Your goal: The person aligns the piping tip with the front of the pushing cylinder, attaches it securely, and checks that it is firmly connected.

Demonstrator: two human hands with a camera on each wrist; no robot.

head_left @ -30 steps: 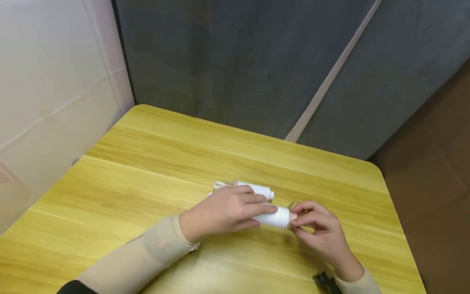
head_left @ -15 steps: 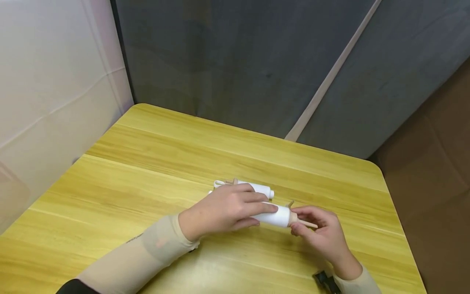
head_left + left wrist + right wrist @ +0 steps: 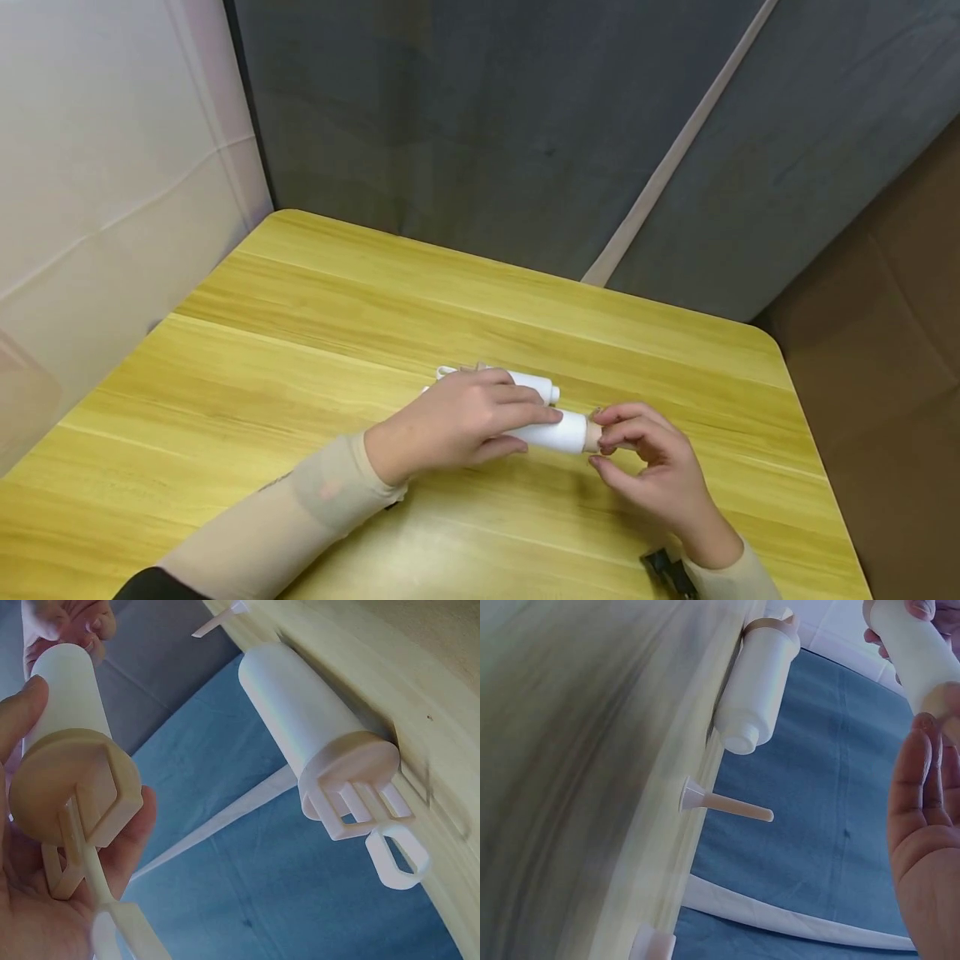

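Note:
My left hand [image 3: 457,421] grips a white icing syringe [image 3: 555,433] by its barrel, above the table and roughly level. In the left wrist view, its tan end cap [image 3: 45,787] with finger loops and a pull ring faces the camera. At the other end my right hand [image 3: 660,467] pinches the tan nozzle [image 3: 592,436] with thumb and fingertips, which hide most of it. A second white icing syringe [image 3: 528,385] lies on the table just behind, partly hidden by my left hand; the left wrist view shows its white pull ring [image 3: 397,855].
A loose tan nozzle [image 3: 735,806] stands upright on the wooden table [image 3: 337,317], mostly hidden behind my right fingers in the head view. Another pale piece [image 3: 652,945] shows at the bottom of the right wrist view. A grey curtain [image 3: 487,125] hangs behind the table.
My right fingers had loosened around the nozzle half a second ago, showing its long thin tip; now they close over it again. My left hand has barely moved.

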